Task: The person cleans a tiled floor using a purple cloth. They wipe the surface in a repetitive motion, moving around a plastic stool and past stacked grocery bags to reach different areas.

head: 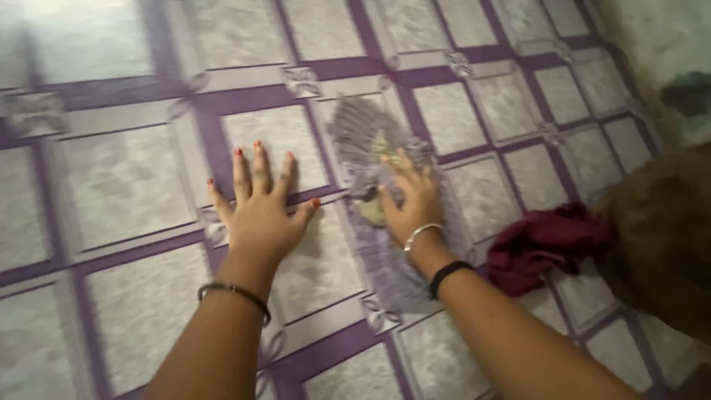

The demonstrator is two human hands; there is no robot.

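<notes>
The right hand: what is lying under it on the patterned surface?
Under the right hand lies a flat grey-purple cloth, spread on the purple-checked surface. A yellowish patch shows beside the palm; what it is, and how far it runs under the hand, is hidden.

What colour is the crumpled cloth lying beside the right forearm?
Dark maroon; the crumpled cloth shows best in the head view.

A home, it seems: a patterned floor (126, 185) of grey tiles with purple bands, and a maroon cloth (541, 244) heaped on it.
</notes>
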